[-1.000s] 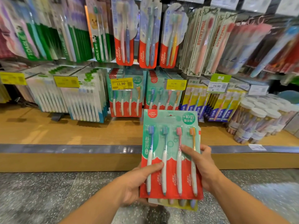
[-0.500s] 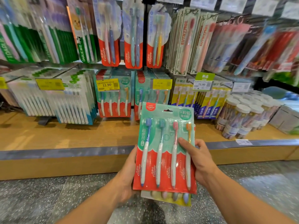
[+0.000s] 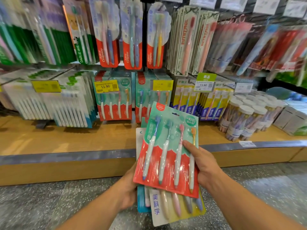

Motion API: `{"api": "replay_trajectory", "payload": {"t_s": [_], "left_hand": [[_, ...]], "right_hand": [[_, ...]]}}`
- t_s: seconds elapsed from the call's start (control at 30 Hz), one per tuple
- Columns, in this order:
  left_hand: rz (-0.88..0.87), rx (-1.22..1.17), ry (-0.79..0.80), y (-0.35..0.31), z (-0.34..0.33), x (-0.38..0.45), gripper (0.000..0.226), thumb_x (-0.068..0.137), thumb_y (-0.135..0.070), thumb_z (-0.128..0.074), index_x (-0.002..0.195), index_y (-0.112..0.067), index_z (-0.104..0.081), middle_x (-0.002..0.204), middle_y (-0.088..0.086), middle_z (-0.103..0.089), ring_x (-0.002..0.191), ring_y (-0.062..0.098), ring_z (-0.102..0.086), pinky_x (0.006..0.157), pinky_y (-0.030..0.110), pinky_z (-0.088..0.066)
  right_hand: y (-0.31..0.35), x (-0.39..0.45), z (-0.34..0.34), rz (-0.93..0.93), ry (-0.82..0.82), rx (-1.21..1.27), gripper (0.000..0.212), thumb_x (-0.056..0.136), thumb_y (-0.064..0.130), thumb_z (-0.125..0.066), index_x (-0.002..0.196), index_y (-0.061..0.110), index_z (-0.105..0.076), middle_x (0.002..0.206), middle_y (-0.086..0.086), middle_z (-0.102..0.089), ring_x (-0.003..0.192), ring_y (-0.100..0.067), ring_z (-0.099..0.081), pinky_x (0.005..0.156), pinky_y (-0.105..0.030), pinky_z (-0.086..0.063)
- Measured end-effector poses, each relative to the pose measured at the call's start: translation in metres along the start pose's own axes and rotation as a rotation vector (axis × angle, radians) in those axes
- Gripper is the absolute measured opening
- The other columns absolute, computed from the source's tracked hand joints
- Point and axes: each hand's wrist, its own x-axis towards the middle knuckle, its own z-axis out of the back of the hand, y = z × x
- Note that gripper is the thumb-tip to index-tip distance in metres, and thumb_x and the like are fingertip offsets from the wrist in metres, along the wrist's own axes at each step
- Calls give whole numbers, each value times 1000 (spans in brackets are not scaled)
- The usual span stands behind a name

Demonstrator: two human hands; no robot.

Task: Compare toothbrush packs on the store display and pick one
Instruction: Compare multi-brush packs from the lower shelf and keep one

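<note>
The display shelf [image 3: 66,143] has swung left in view. The red-and-green pack [image 3: 167,153] now tilts, fanning off the pack behind [image 3: 176,206]. Right hand [image 3: 204,165] pinches its edge; left hand [image 3: 127,188] grips underneath. Comparison seems underway.

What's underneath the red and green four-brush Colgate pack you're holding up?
Under the Colgate pack sit at least two more: a yellow-backed pack with pastel handles, and a teal-edged one beside the left hand. Their upper parts and brush heads are covered.
</note>
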Motion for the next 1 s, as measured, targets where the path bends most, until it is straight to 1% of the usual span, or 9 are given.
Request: {"api": "replay_trajectory", "payload": {"t_s": [0.07,0.13,0.23,0.33,0.57,0.67,0.73,0.9,1.0], "left_hand": [[2,-23,9,3,1,1,25,81,-21,-70,100,-6,-68,86,20,-78,70,31,-77,57,37,-61],[-25,-53,12,2,-1,1,29,76,-21,-73,100,-6,-68,86,19,-78,70,30,-77,57,37,-61],[-36,-43,-5,3,-4,2,48,67,-30,-79,106,-5,-68,97,22,-78,78,32,-77,68,41,-63],[-2,-44,-43,6,-2,3,53,73,-31,-81,117,-3,-68,114,28,-74,88,37,-75,78,47,-63],[83,-63,-78,1,0,4,40,76,-23,-80,107,1,-73,113,29,-74,82,37,-75,74,48,-64],[95,-72,-90,0,3,3,15,85,-12,-73,88,2,-74,90,26,-77,67,36,-76,58,45,-64],[97,-74,-134,-1,7,5,13,91,-7,-69,81,0,-71,77,23,-75,58,34,-74,49,41,-61],[75,-72,-183,-2,14,10,17,96,-9,-66,80,-4,-71,70,19,-75,51,30,-72,47,38,-60],[72,-94,-181,0,21,8,18,96,-14,-66,81,-6,-73,74,18,-77,56,31,-73,54,39,-61]], "right_hand": [[-1,2,-2,-11,-6,13,58,65,23,-90,115,-1,-71,101,-28,-77,90,-44,-75,86,-64,-59],[-2,4,-1,-27,-11,16,54,70,23,-89,114,-2,-72,99,-29,-77,86,-42,-76,83,-62,-61],[-3,7,0,-45,-22,24,39,80,19,-85,111,-3,-73,96,-29,-77,72,-37,-76,70,-54,-64],[-6,8,-2,-59,-33,13,36,82,18,-84,108,-3,-72,94,-29,-77,70,-36,-76,62,-49,-65],[-10,11,-6,-44,-49,20,40,80,19,-86,111,-2,-72,95,-27,-77,79,-40,-76,75,-57,-63],[-11,10,-10,-31,-30,11,41,81,19,-86,113,-1,-70,99,-28,-77,94,-46,-75,82,-61,-61],[-13,10,-13,-26,-19,7,40,82,20,-85,114,1,-69,99,-27,-77,94,-46,-75,82,-60,-61],[-19,10,-22,12,-29,-20,41,84,22,-83,118,4,-69,101,-25,-78,93,-43,-76,83,-59,-61],[-23,9,-30,22,-53,-77,38,83,22,-84,114,5,-71,100,-25,-78,93,-44,-75,87,-62,-60]]}}
